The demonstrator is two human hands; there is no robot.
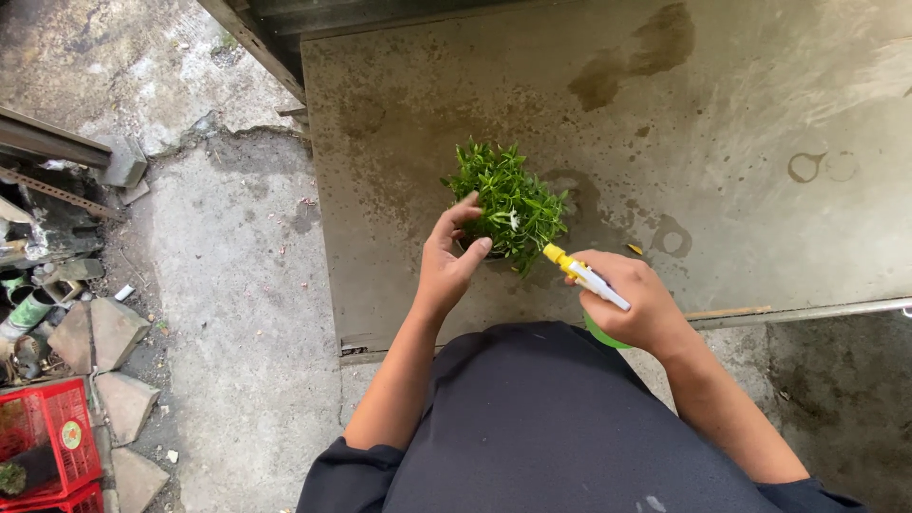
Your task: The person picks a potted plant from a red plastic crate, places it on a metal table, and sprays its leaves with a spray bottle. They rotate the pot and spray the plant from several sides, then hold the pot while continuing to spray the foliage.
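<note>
A small potted plant (508,198) with dense green leaves stands on a stained grey tabletop (722,123) near its front edge. My left hand (446,261) grips the pot's left rim, thumb against the leaves; the pot itself is mostly hidden by foliage. My right hand (635,302) holds a spray bottle (581,275) with a yellow nozzle, white trigger and green body, its nozzle pointing at the plant from the right and almost touching the leaves.
Wet rings and dark stains mark the tabletop. Cracked concrete ground (237,275) lies to the left, with broken tiles (109,332), metal scraps and a red plastic crate (47,437) at the far left. A metal rail (817,310) runs along the table's front edge.
</note>
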